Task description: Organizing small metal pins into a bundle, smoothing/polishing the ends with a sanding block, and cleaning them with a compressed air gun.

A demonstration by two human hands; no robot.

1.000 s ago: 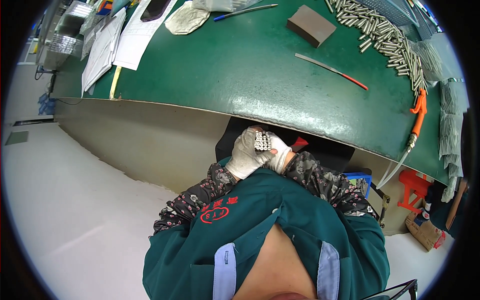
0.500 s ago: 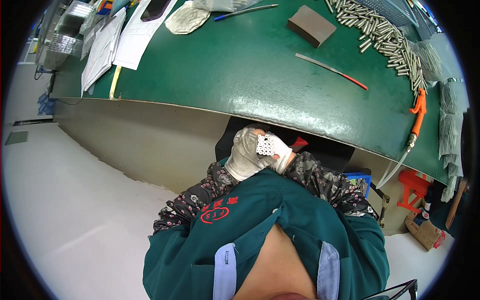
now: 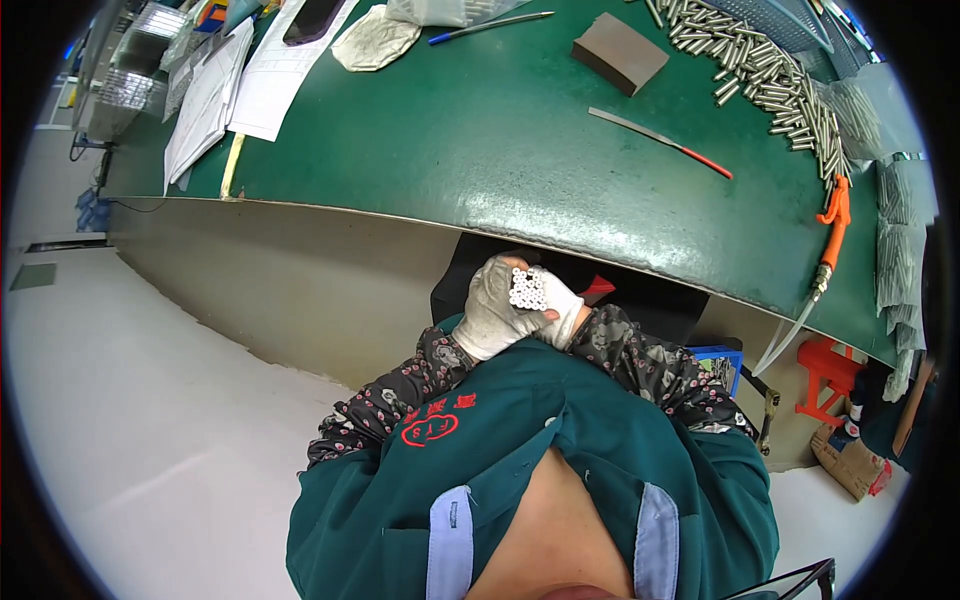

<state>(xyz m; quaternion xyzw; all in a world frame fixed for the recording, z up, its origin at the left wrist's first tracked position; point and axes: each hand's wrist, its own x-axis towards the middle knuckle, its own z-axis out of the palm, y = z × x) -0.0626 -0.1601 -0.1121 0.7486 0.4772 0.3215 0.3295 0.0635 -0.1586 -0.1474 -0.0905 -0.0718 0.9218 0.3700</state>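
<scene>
A tight bundle of small metal tubes (image 3: 528,290) is held end-up in front of my body, just off the table's near edge. Their round ends show as bright rings with dark centres. My left hand (image 3: 486,312), in a worn greyish-white glove with bare fingertips, wraps round the bundle from the left. From the other side my right hand (image 3: 564,304), in a whiter glove, closes against it. Both hands touch each other, and most of the right fingers are hidden behind the bundle.
On the green table (image 3: 400,140) lie a red-handled file (image 3: 660,142), a brown block (image 3: 620,53), a blue pen (image 3: 490,27) and a cloth glove (image 3: 376,40). Loose metal tubes (image 3: 765,75) pile at the far right, near an orange air gun (image 3: 836,222). Papers (image 3: 290,75) lie left.
The bundle tilts and shifts very slightly to the left within my hands. Both hands keep their hold, and the table things stay put apart from a slight shift of the view.
</scene>
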